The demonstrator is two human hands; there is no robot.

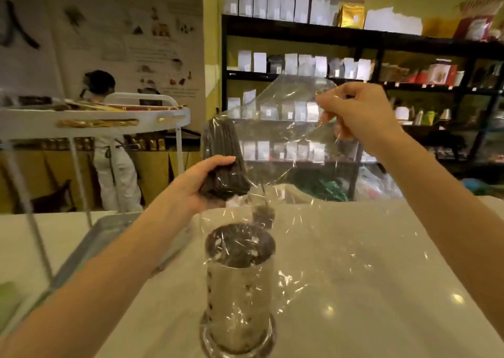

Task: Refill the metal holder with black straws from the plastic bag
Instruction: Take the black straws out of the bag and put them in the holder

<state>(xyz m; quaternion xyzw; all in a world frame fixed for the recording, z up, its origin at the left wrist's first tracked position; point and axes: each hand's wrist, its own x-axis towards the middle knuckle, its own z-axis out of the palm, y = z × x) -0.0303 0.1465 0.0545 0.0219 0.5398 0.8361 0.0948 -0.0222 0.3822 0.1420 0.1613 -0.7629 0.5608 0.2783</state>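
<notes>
Both hands hold plastic bag (286, 128) above metal holder (238, 284)

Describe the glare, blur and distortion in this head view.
Head view: white glare streaks on the plastic bag partly veil the metal holder; ceiling lights reflect as bright spots on the counter; the black straws in the left hand look soft; wide-angle distortion bends the shelves.

Bundle of black straws (223, 161) is sitting upright inside the clear plastic bag (289, 144), raised above the counter. Bag is hanging crinkled and see-through, its lower part draping over the metal holder (237, 289). Holder is standing upright, perforated cylinder, dark straw ends showing at its open top.
</notes>
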